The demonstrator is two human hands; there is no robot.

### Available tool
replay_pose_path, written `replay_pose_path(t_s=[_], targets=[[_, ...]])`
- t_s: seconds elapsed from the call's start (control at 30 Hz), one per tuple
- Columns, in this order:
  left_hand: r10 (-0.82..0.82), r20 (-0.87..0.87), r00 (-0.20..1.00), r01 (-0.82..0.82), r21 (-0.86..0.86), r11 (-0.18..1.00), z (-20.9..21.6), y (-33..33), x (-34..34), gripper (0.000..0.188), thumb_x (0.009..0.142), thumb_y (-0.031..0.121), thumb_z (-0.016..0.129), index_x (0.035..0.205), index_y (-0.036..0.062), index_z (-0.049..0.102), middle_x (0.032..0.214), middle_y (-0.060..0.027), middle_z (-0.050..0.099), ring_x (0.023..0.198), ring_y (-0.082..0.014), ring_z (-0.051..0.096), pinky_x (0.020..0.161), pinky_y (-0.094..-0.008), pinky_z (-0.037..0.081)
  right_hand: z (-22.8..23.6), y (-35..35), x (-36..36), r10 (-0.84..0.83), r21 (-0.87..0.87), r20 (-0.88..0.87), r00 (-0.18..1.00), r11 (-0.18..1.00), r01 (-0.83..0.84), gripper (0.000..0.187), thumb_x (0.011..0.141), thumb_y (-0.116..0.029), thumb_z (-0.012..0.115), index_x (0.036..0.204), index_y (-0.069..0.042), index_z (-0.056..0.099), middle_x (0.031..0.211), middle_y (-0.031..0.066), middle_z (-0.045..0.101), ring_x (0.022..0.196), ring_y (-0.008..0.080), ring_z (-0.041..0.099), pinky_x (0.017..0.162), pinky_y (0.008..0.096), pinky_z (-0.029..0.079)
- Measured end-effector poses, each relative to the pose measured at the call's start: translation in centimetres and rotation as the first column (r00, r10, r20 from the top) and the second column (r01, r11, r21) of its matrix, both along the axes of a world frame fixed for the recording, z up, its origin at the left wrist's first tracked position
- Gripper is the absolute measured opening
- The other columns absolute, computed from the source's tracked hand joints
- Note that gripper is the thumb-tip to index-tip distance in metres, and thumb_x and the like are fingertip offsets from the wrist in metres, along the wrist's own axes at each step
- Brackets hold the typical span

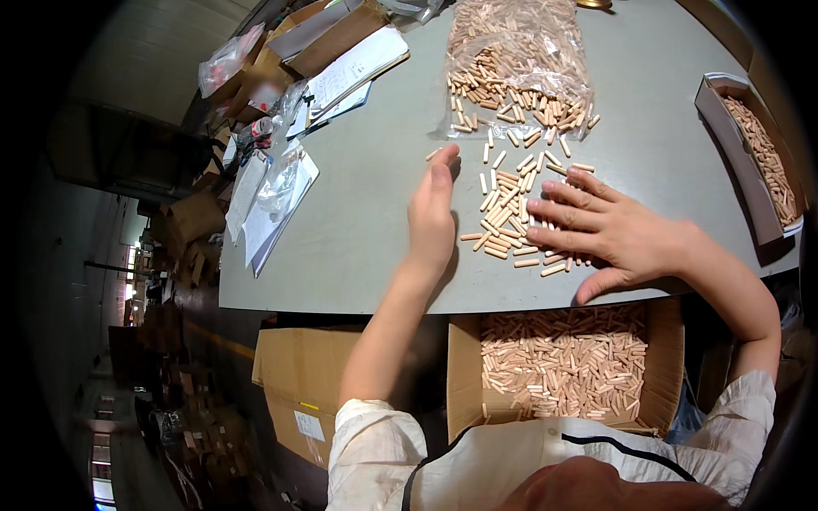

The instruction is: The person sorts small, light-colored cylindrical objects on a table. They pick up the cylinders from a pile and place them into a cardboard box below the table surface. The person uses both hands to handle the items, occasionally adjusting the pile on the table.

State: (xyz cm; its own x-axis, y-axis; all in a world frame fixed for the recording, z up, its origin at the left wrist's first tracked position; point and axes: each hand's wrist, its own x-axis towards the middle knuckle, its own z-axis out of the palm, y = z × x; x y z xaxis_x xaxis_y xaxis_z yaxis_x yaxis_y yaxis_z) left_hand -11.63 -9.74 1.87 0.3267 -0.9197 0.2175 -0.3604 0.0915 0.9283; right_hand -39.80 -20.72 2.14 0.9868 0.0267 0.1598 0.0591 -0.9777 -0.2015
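Note:
A loose spread of short wooden dowels (504, 209) lies on the grey table between my two hands. My right hand (609, 226) rests over the right side of that spread, palm down, fingers stretched and apart; some dowels beneath it are hidden. To the left of the spread, my left hand (433, 211) stands on edge with its fingers extended, holding nothing that I can see. By its fingertips is a single dowel (434, 154). Farther back, a clear plastic bag (520, 64) full of dowels lies with its mouth toward me, and several dowels have spilled out.
Below the table's near edge stands an open cardboard box (464, 375) of dowels, with a closed carton (294, 375) to its left. A long narrow box (737, 162) of dowels sits at the right. Papers (281, 200) and a clipboard (358, 72) lie at the left edge.

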Motion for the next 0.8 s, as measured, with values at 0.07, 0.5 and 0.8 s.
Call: replay_pose_path(t_s=[0.07, 0.5, 0.8], targets=[[0.008, 0.060, 0.998, -0.007, -0.018, 1.000, -0.5, 0.0, 0.1, 0.066, 0.117, 0.046, 0.034, 0.152, -0.0073, 0.051, 0.155, -0.0211, 0.055, 0.150, -0.0299, 0.045, 0.127, -0.0402, 0.030, -0.4, -0.8, 0.1, -0.087, 0.012, 0.037, 0.996, 0.996, 0.086, 0.095, 0.098, -0.078, 0.046, 0.165, -0.012, 0.040, 0.172, 0.0180, 0.033, 0.160, 0.0411, 0.027, 0.133, 0.0579, 0.014], [-0.169, 0.706, 0.688, 0.226, 0.012, 0.974, -1.2, -0.1, -0.9, 0.073, 0.109, 0.031, 0.054, 0.166, -0.0062, 0.026, 0.166, -0.0318, 0.036, 0.158, -0.0451, 0.031, 0.128, -0.0484, 0.024, -0.9, -5.9, -0.6, -0.549, 0.568, 0.216, 0.807, 0.743, 0.354, 0.059, 0.115, -0.042, 0.046, 0.154, 0.001, 0.050, 0.154, 0.0220, 0.056, 0.145, 0.0340, 0.051, 0.123, 0.0406, 0.037], [-0.439, 0.812, 0.384, 0.428, 0.264, 0.864, 1.2, 0.4, -2.2, 0.093, 0.101, 0.058, 0.057, 0.166, -0.0021, 0.029, 0.171, -0.0235, 0.034, 0.161, -0.0411, 0.026, 0.131, -0.0515, 0.017, -1.2, -7.1, -0.8, -0.657, 0.842, 0.242, 0.714, 0.507, 0.182, 0.051, 0.117, -0.039, 0.046, 0.138, 0.003, 0.066, 0.131, 0.0130, 0.071, 0.126, 0.0209, 0.064, 0.113, 0.0349, 0.047]])
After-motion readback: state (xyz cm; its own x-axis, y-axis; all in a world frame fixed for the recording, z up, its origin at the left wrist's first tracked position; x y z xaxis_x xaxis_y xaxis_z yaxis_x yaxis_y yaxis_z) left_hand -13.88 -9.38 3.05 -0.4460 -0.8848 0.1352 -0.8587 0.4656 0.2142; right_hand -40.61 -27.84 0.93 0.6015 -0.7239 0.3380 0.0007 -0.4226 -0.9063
